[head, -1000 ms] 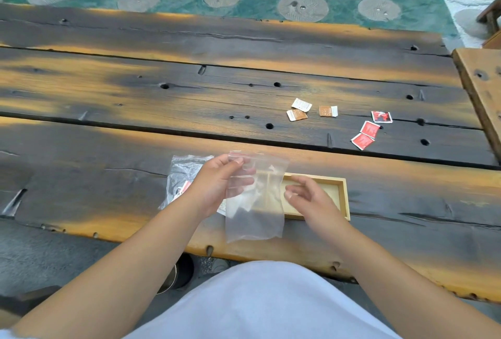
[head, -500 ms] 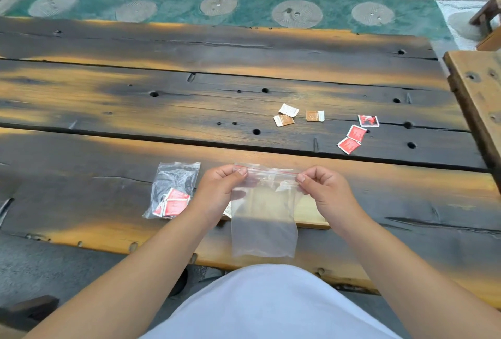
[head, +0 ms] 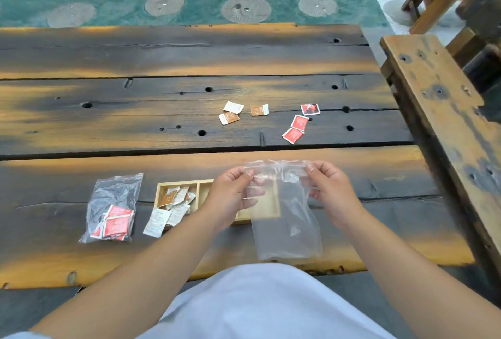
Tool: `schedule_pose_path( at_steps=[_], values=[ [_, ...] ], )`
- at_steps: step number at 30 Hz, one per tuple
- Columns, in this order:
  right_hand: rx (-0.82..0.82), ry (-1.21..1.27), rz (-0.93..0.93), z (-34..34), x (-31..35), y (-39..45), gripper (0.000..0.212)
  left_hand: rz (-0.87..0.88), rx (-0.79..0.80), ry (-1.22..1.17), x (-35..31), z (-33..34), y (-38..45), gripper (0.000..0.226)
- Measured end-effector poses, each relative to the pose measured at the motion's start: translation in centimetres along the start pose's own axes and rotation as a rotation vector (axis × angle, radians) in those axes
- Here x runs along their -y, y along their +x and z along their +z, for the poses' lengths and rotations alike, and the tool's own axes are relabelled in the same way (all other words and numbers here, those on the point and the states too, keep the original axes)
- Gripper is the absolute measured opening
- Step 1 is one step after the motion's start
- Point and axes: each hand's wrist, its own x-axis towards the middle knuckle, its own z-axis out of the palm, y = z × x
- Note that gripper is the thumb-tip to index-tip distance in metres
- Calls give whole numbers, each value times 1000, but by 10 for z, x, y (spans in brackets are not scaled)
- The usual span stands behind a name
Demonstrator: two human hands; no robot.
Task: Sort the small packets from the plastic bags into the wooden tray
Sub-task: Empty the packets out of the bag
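Holding a clear empty bag (head: 284, 219) up by its top edge — left hand (head: 230, 197) pinches the left corner, right hand (head: 329, 192) pinches the right corner, both grips clenched on the plastic, bag hanging down over the near edge of the counter (head: 189, 51). Tray (head: 202, 184) sits on the counter behind the left hand and bag, partly hidden; its left compartment holds a heap of white and orange packets (head: 176, 199), some spilling over the near rim onto the counter. Second bag (head: 113, 208) lies flat left of the tray, red packets inside at its near end. Farther back — three white/orange packets (head: 238, 112) in a loose group, and three red packets (head: 299, 124) to their right, all well apart from the tray.
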Motion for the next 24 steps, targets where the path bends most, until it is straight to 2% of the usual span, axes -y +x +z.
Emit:
schedule_pose_path(
  at_steps=[2,4,6,8,11,13,18,24],
  values=[
    [56,-51,76,-22,-13,2,7,-43,12,-67,4,19,14,13],
    [140,-172,192,-43,-29,1,20,-84,5,-117,10,33,30,19],
    [189,-228,286,-60,-45,-6,21,-122,-3,-126,15,44,45,21],
    [131,-223,309,-74,-59,-10,11,-154,-14,-95,19,51,60,18],
    [-17,-165,347,-88,-77,-7,19,-207,-20,-45,27,58,86,16],
    [-54,-151,390,-94,-85,-3,23,-223,-30,18,32,63,102,16],
    [-145,-147,473,-99,-103,10,24,-23,-100,605,47,64,144,22],
    [-134,-170,570,-87,-124,23,16,87,-79,1080,55,59,174,17]
  ],
)
